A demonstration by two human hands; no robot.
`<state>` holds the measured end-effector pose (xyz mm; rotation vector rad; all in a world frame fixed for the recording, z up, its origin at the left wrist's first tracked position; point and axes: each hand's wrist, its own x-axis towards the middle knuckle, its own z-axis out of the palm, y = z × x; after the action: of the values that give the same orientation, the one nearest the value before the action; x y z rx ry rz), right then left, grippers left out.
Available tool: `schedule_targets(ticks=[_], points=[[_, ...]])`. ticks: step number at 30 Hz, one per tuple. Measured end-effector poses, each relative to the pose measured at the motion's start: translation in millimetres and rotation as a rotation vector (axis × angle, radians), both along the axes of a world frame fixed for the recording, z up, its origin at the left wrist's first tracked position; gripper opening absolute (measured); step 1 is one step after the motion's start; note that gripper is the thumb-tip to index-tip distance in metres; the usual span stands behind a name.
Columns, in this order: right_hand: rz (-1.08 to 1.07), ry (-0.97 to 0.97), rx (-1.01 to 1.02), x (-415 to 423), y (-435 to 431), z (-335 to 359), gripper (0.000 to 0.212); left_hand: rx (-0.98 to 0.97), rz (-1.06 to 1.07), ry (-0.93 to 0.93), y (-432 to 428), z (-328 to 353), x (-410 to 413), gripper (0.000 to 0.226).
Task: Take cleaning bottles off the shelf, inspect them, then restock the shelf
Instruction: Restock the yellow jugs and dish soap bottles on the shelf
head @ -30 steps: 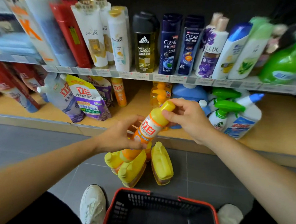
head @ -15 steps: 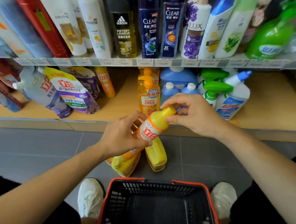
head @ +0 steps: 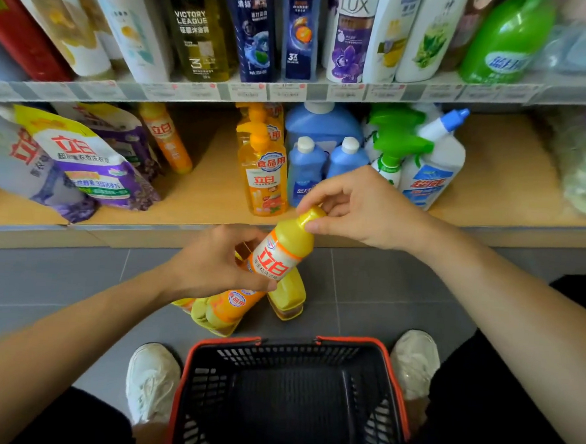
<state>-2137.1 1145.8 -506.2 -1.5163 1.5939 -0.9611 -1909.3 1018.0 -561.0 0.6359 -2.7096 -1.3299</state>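
Observation:
I hold a yellow-orange cleaning bottle (head: 284, 252) tilted in front of the lower shelf (head: 210, 199). My left hand (head: 210, 264) grips its lower body, and my right hand (head: 357, 208) pinches its yellow cap. Below it, several more yellow bottles (head: 224, 312) lie on the grey floor. On the shelf stand an orange pump bottle (head: 265, 175), another orange bottle (head: 168, 142) leaning at the back, blue bottles (head: 305, 169) and green spray bottles (head: 392, 149).
A black basket with a red rim (head: 287, 341) sits on the floor between my white shoes (head: 153, 381). Refill pouches (head: 82, 164) lean on the shelf's left. The upper shelf (head: 292, 91) carries shampoo bottles. Bare wood shows at the lower shelf's right.
The view has tipped down and drawn closer to the shelf. The bottle stays in both hands, sitting lower against the shelf edge; more of the basket shows.

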Motion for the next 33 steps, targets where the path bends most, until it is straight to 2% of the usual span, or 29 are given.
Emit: schedule_targets(ticks=[3,9,11,15,18,21,26,28,33], points=[[-0.061,0.013,-0.046,0,-2,-2,0.026,-0.158,0.107,0.027,8,-1,-2,0.059],[-0.130,-0.040,-0.153,0,-3,-2,0.016,-0.212,0.228,0.109,18,3,-3,0.057],[-0.093,-0.102,-0.139,-1,-3,1,0.021,-0.096,0.248,0.128,18,4,-3,0.061],[0.007,-0.188,-0.081,-5,-1,7,0.039,0.265,0.199,0.188,17,5,-2,0.062],[-0.013,-0.203,-0.099,-3,-1,8,0.038,0.452,0.125,0.190,17,6,-3,0.054],[-0.055,-0.173,-0.117,4,-1,7,0.033,0.487,0.047,0.189,21,6,-6,0.050],[-0.146,-0.162,-0.173,10,-2,4,0.026,0.276,0.167,0.236,30,2,-9,0.069],[-0.195,-0.192,-0.197,10,-4,4,0.025,0.361,0.205,0.252,27,2,-9,0.065],[-0.201,-0.297,-0.198,3,-5,7,0.016,0.663,0.103,0.272,27,8,-7,0.045]])
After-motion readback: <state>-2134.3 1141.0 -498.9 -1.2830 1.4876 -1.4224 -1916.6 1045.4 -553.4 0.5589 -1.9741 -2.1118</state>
